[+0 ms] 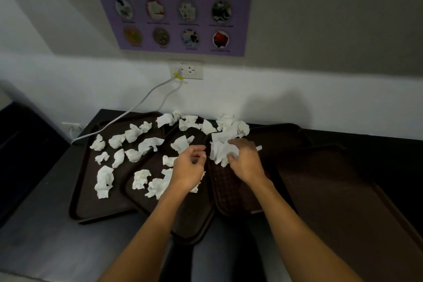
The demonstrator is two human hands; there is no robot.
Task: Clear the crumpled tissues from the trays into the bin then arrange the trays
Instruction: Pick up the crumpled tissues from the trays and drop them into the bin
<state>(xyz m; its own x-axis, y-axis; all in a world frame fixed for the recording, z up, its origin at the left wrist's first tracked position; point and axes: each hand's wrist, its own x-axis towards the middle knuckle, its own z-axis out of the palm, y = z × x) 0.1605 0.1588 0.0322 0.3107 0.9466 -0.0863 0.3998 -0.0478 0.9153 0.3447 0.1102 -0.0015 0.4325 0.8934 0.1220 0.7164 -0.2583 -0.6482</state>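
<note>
From my remote seat I see my right hand [243,160] curled over a loose bunch of white crumpled paper tissues [220,151], fingers bent round it and gripping at least part of it, over the far end of the dark brown textured plastic tray [231,192] that runs lengthwise away from me. My left hand [188,167] hovers just beside it to the left, fingers half open and curved, with nothing I can see held in it; whether it touches the tissues beneath I cannot tell. What the coming move turns on, I judge, is that most of the remaining tissues lie to the left and ahead of both hands, scattered across the far-left brown tray [84,199] and the angled middle brown tray [192,220], so the left hand is the nearer one for gathering them, while a further cluster [231,123] sits just beyond the right hand by the wall. The tissues are white, wadded, irregular lumps, light and easily squashed, mostly apart from one another. The trays on the right [338,190] look bare of tissues and overlap untidily. No bin is in view, so I cannot say which way the handful must go.
</note>
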